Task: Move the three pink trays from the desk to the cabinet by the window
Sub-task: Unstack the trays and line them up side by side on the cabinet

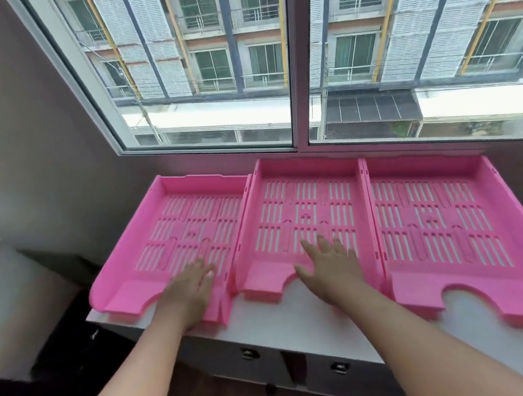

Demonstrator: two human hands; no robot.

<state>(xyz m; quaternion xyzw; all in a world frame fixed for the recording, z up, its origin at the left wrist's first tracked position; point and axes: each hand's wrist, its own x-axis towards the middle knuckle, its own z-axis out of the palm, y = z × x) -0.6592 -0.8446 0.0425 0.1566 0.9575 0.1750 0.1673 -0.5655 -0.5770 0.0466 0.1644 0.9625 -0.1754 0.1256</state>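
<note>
Head view: three pink trays lie side by side on the white cabinet top under the window.

Left tray (174,235) sits angled, its near left corner overhanging the cabinet (297,319) edge; middle tray (306,212) lies against it and against the right tray (442,228), whose near edge reaches the cabinet front. All three are slotted, open side up. Left hand (188,292) rests flat, fingers spread, on the near right corner of the left tray. Right hand (331,269) is open, fingers spread, over the near part of the middle tray; contact cannot be confirmed. Neither hand grips anything. Cabinet front shows two dark handles. Window (291,60) stands at the far side, facing a building.
</note>
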